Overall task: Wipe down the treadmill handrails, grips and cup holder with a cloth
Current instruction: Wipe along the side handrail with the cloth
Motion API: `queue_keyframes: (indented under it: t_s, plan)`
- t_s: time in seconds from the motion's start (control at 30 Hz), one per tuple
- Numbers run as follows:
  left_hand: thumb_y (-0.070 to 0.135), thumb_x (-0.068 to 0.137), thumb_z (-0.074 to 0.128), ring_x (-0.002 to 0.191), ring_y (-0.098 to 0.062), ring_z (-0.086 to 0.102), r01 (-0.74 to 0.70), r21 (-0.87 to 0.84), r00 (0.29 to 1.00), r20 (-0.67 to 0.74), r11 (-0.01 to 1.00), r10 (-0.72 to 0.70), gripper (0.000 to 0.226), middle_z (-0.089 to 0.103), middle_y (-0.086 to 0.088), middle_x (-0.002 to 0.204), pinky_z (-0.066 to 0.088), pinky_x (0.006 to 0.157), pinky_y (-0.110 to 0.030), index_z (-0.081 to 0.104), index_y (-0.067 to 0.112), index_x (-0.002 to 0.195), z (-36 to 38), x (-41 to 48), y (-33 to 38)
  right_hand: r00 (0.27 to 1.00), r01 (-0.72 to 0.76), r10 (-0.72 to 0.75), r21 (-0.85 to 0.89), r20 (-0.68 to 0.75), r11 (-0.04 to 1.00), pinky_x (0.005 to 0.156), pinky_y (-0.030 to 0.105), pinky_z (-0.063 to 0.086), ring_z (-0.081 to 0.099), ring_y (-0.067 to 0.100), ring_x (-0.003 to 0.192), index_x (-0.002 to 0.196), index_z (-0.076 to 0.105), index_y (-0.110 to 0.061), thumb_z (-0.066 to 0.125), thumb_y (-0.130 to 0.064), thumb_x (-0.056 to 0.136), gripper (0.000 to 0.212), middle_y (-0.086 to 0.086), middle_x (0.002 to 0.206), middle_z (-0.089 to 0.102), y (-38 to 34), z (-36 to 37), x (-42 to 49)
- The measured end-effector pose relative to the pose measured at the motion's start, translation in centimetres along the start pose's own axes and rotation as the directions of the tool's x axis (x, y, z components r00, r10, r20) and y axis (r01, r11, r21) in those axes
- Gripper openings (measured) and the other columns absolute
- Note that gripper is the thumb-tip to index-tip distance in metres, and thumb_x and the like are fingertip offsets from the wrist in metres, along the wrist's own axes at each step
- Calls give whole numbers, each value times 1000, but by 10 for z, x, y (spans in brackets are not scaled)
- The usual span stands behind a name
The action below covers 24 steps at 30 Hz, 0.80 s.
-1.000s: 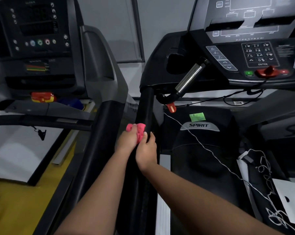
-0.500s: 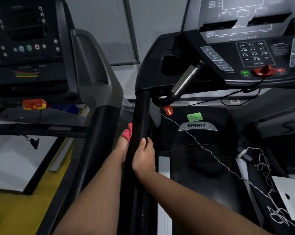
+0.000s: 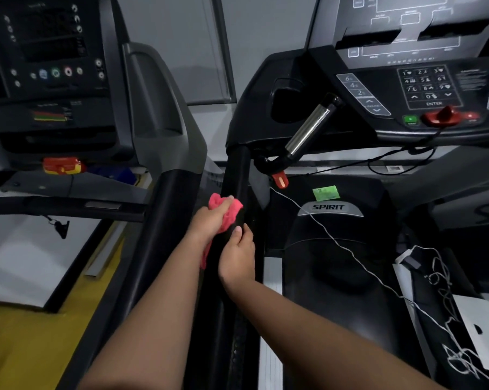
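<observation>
A: Since half a second back, what moved?
B: Left hand (image 3: 212, 220) came up over the handrail (image 3: 235, 175). The pink cloth (image 3: 228, 211) now sits bunched on the rail's top face; it was tucked down the left side before.
A: Hands?
B: Left hand's fingers are curled over the cloth, pressing it to the rail. Right hand (image 3: 237, 258) is wrapped round the same rail just below, thumb lying up along the top, just beside the cloth's lower edge.
A: Cloth all on the rail?
B: No, a tail hangs down the rail's left side by the left wrist.
A: Where along the rail?
B: Partway down from its top end under the console (image 3: 423, 88).
A: Rest?
B: Cup holder (image 3: 286, 105) at the console's left corner and a steel grip (image 3: 310, 128) slanting just below it, both well apart from the hands. White cord (image 3: 319, 227) across the motor cover (image 3: 355, 249), second treadmill (image 3: 55, 80) on the left
</observation>
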<state>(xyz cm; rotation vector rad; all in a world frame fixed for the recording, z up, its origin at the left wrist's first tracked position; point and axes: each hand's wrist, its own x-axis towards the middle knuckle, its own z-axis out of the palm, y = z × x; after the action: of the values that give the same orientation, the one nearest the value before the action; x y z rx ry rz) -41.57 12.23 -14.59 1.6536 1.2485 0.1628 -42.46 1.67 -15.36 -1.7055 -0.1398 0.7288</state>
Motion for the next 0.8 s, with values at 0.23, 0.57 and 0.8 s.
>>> queue_keyframes:
  t_s: [0.23,0.57,0.8]
  plan:
    - [51,94,45,74,-19,67,175,-443,975,199,879,-94,39,70,-7,89,53,64,-27,63,19,106,11,2,-18,1000,-3,3,-21,-18,1000,103,32,33,40,20,130,147,23,-25,20,-41,101,48,4,147,35,2,2,2]
    - [62,68,63,99,-21,62,-1,144,1000,20,990,-1,79,61,-7,114,50,89,-37,38,17,129,6,-20,0,1000,-3,3,39,7,999,98,32,34,42,22,128,146,25,-26,22,-37,102,45,5,146,35,1,-2,1]
    - [73,64,64,94,-17,65,46,59,994,95,997,-51,74,71,-5,98,46,90,-32,65,13,107,-1,0,12,1000,-9,9,8,-8,1000,100,33,33,40,22,130,147,24,-24,19,-36,102,46,4,148,31,0,0,2]
